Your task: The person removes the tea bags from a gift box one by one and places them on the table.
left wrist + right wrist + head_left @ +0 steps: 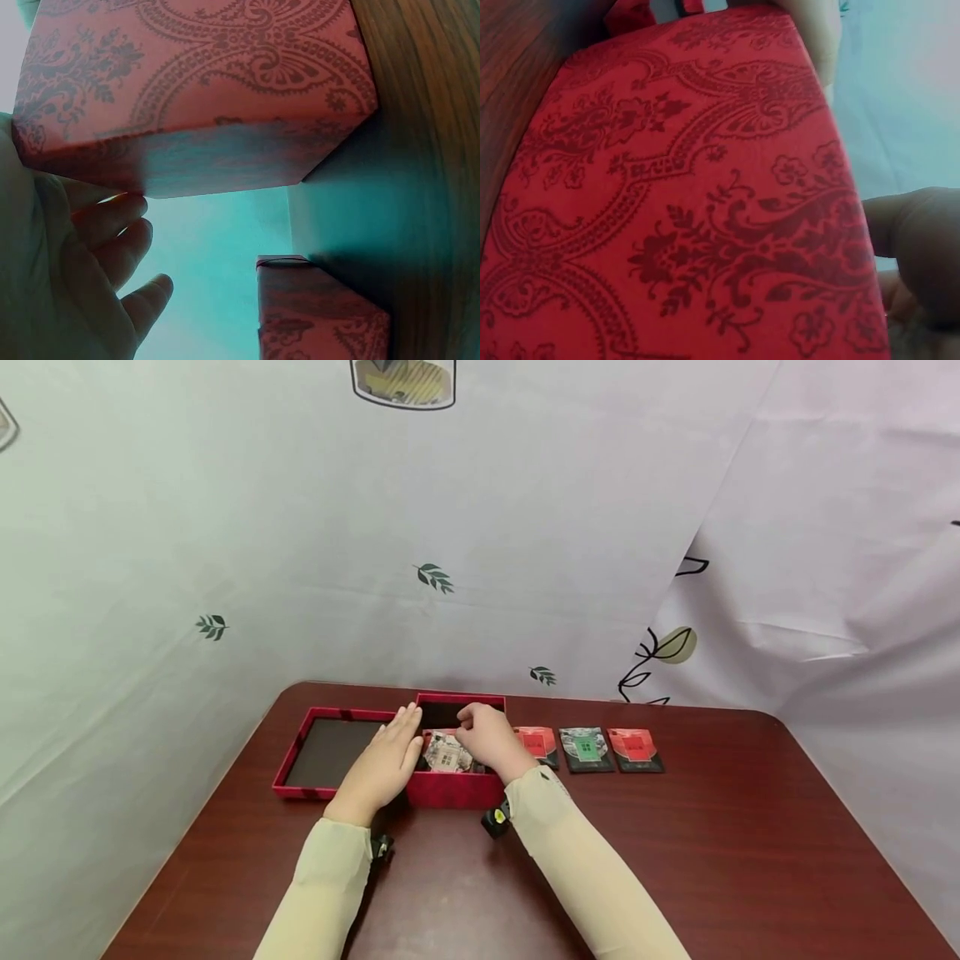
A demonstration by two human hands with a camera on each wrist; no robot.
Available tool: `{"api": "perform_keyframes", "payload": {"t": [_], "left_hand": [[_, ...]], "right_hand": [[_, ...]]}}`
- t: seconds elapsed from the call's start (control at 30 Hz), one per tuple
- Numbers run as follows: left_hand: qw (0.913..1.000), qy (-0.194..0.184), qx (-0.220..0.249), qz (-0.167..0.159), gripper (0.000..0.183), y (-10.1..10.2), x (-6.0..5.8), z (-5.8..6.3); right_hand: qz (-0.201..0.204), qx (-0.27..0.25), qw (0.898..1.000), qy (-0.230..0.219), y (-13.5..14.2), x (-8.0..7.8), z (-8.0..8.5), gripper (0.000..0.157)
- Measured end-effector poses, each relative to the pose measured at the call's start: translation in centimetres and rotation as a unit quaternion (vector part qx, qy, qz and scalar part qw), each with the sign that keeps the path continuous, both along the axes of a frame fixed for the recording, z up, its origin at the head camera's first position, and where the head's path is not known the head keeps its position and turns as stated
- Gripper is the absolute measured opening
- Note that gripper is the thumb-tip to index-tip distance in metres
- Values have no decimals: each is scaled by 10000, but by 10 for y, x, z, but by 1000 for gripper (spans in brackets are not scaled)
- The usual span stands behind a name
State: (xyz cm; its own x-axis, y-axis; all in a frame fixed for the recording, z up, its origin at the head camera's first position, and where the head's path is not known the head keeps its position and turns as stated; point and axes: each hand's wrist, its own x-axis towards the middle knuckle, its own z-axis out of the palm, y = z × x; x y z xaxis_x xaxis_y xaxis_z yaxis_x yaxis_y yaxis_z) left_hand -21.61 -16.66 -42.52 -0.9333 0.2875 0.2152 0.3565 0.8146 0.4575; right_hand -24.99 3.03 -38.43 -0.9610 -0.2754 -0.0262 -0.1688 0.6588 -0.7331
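Observation:
A red patterned box with a dark inside stands near the back of the table. In it, toward the front, shows a whitish printed sachet. My left hand lies along the box's left wall with its fingers straight; the left wrist view shows the fingers beside that wall. Over the box's right side reaches my right hand, its fingers bent down at the sachet's upper right. I cannot tell whether they pinch it. In the right wrist view, the box wall hides most of this hand.
Left of the box lies a shallow red lid, dark inside face up. To the right, a red sachet, a green-labelled sachet and another red sachet lie in a row. A printed cloth hangs behind the table.

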Motion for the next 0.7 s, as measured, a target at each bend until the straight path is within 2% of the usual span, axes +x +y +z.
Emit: {"api": "perform_keyframes", "payload": {"t": [0.13, 0.3, 0.37, 0.43, 0.47, 0.57, 0.7], "left_hand": [[9999, 77, -68, -29, 57, -4, 0, 0], [9995, 173, -218, -140, 58, -9, 1, 0], [9992, 206, -278, -181, 58, -9, 1, 0], [9992, 221, -269, -200, 59, -9, 1, 0], [9992, 227, -251, -208, 58, -9, 1, 0], [9993, 205, -201, -225, 58, -8, 1, 0], [9994, 204, -201, -208, 58, -7, 1, 0]], "right_hand": [[141, 349, 9991, -214, -7, -6, 0, 38], [101, 630, 9956, -684, -14, -11, -4, 44], [94, 817, 9939, -741, -15, -12, -8, 35], [124, 994, 9927, -677, -16, -12, -11, 15], [132, 1071, 9920, -659, -16, -12, -13, 13], [60, 1163, 9910, -654, -17, -10, -15, 37], [0, 1131, 9916, -633, -17, -9, -17, 47]]}}
